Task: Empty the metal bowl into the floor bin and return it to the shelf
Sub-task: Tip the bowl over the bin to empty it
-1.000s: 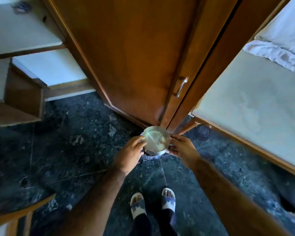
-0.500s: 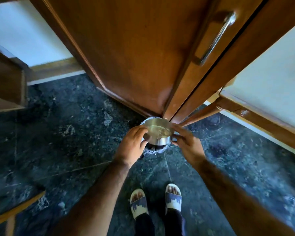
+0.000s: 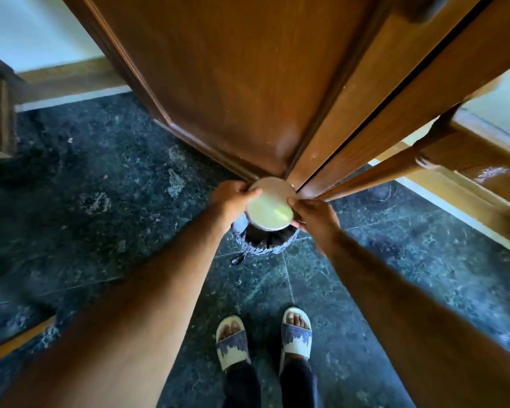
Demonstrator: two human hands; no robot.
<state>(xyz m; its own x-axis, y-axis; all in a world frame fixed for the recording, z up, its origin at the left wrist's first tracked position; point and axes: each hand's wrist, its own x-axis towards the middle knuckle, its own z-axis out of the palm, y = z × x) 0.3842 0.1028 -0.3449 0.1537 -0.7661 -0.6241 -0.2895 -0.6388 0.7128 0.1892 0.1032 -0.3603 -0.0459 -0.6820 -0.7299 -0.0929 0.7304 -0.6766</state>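
Note:
I hold the small round metal bowl (image 3: 270, 209) between both hands, low over the floor. My left hand (image 3: 233, 200) grips its left rim and my right hand (image 3: 314, 214) its right rim. The bowl's pale round face is turned toward me, and I cannot tell whether it is the inside or the underside. Directly beneath it stands the floor bin (image 3: 262, 241), lined with a dark gathered bag, mostly hidden by the bowl. No shelf is recognisable in this view.
A brown wooden door (image 3: 233, 83) stands just behind the bowl, with its frame (image 3: 395, 98) to the right. A wooden bed leg (image 3: 380, 169) slants in from the right. My sandalled feet (image 3: 262, 337) stand on the dark marble floor (image 3: 86, 187).
My head and hands have gone lower toward the bin. The bowl has tipped, from showing its shiny inside with bits in it to showing a flat pale face over the bin.

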